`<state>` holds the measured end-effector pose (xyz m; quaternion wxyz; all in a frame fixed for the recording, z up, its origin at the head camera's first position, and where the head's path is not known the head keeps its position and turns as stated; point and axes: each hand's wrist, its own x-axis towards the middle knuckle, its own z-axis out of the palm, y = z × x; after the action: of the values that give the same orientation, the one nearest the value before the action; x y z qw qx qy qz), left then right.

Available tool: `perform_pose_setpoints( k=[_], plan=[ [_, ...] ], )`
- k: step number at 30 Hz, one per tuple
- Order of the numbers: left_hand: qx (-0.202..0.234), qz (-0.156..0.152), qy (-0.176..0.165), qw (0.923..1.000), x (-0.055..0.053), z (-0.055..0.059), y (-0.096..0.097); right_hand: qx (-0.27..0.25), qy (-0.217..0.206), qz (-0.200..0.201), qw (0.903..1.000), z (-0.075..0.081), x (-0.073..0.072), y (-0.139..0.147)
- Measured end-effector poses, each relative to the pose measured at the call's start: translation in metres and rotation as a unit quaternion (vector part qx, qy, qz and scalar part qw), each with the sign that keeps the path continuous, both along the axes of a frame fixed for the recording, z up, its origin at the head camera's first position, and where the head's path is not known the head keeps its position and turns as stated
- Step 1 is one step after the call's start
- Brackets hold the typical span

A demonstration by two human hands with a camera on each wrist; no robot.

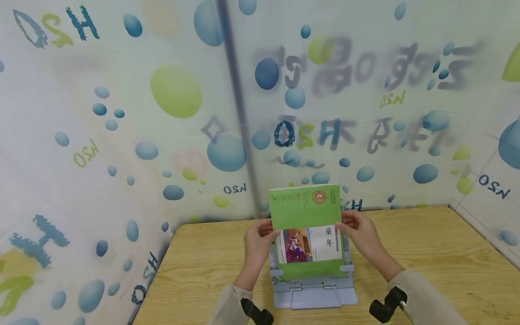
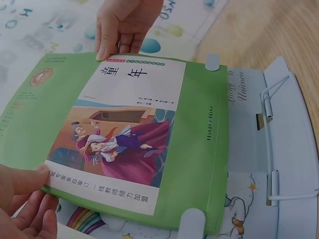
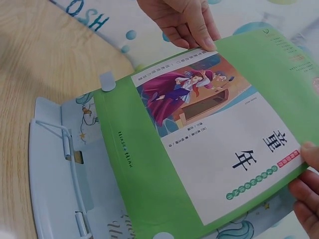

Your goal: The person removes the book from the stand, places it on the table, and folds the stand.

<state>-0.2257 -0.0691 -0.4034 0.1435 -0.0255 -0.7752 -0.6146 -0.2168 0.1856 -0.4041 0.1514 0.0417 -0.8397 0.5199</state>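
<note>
A green book with a white panel and a colourful picture leans on a pale blue book stand printed with a unicorn design. Small clips at the stand's lower part lie over the book's bottom cover. At the book's left edge my left hand pinches it between thumb and fingers. My right hand grips the opposite edge the same way, thumb on the front cover. Both wrist views show the thumbs on the cover and fingers behind, partly hidden by the book.
The stand is on a light wooden table. Behind it hangs a white curtain patterned with blue and green bubbles and letters. A wire support folds along the stand's front ledge. Each sleeve bears a black wrist mount.
</note>
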Motion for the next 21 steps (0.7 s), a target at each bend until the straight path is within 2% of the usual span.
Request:
perform_pose_setpoints(
  k=[4,21],
  plan=[
    [0.001,-0.002,0.007,1.0,-0.001,0.003,0.001,-0.002,0.002,-0.002,1.0,0.003,-0.001,0.0],
    [0.018,-0.006,-0.009,0.9998,-0.002,0.015,0.002,-0.005,0.0,-0.007,1.0,0.012,0.0,0.001]
  ],
)
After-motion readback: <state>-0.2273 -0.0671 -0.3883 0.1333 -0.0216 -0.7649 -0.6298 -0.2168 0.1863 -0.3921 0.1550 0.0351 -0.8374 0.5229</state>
